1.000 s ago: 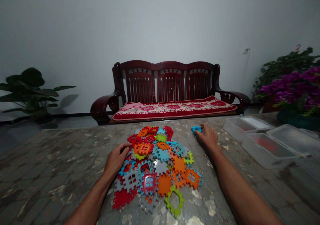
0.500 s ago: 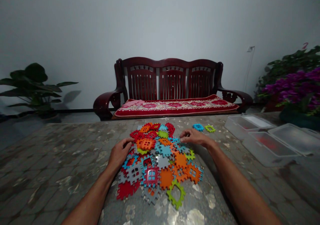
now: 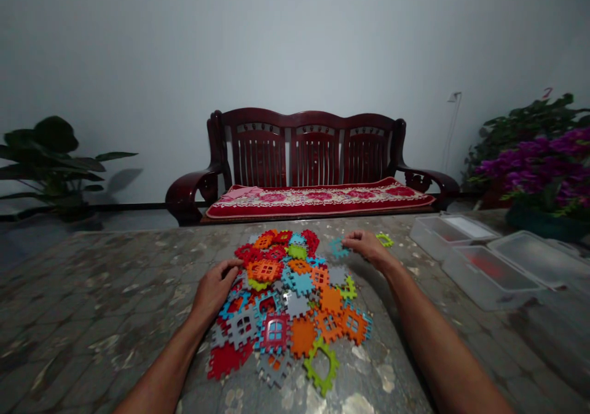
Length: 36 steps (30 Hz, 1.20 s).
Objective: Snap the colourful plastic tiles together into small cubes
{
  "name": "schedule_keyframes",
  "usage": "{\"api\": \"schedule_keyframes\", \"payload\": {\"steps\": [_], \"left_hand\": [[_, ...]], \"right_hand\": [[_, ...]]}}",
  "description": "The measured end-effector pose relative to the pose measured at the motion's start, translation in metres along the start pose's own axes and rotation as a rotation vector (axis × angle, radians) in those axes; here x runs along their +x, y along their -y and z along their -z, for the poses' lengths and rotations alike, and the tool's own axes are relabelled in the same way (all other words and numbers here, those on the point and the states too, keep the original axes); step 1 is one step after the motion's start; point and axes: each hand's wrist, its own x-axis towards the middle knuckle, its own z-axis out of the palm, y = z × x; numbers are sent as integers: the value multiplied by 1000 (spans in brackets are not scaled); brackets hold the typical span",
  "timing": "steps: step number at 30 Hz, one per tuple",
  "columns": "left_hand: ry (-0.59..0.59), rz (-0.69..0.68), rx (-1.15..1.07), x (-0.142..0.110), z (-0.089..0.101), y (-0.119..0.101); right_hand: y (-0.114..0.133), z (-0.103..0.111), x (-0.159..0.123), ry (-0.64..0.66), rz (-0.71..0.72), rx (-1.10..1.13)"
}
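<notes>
A heap of interlocking plastic lattice tiles (image 3: pixel 288 303) in red, orange, teal, grey and lime lies on the mottled stone tabletop (image 3: pixel 115 297). My left hand (image 3: pixel 212 290) rests curled on the heap's left edge, and I cannot tell whether it grips a tile. My right hand (image 3: pixel 367 247) reaches beyond the heap, its fingertips pinching a small teal tile (image 3: pixel 338 248) against the table. A little to the right of those fingers lies a lime green tile (image 3: pixel 384 239), apart from the heap.
Clear plastic storage boxes (image 3: pixel 488 277) and their lids stand along the table's right side. Beyond the far table edge are a dark wooden bench (image 3: pixel 313 156) with a red cushion, a leafy potted plant (image 3: pixel 48 168) and purple flowers (image 3: pixel 534 168).
The teal tile has slid left toward the heap, with my right hand on it. My right hand has moved right from above the heap. The lime tile stays put.
</notes>
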Motion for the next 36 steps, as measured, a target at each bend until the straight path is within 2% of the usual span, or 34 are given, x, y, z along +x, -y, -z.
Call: {"api": "schedule_keyframes", "payload": {"steps": [3, 5, 7, 10, 15, 17, 21, 25, 28, 32, 36], "left_hand": [[0, 1, -1, 0, 0, 0], [1, 4, -2, 1, 0, 1], [4, 6, -3, 1, 0, 1], [9, 12, -7, 0, 0, -1], [-8, 18, -11, -2, 0, -7], [-14, 13, -12, -4, 1, -9], [-6, 23, -6, -5, 1, -11], [-7, 25, -11, -5, 0, -10], [-14, 24, -15, -5, 0, -10], [-7, 23, -23, -5, 0, -9], [-1, 8, -21, -4, 0, -8]], "right_hand": [[-6, 3, 4, -154, -71, -65], [-9, 4, 2, -271, -67, -236], [-10, 3, -3, -315, -14, -424], [-11, 0, -12, -251, 93, -632], [-13, -8, -22, -25, 253, -758], [-14, -11, -23, 17, 263, -801], [-16, -14, -20, 14, 221, -857], [-14, -17, -15, -37, 212, -790], [-9, -16, -14, -61, 193, -582], [3, -9, -15, 78, 113, -212], [17, 0, -24, 276, 90, -182]]}}
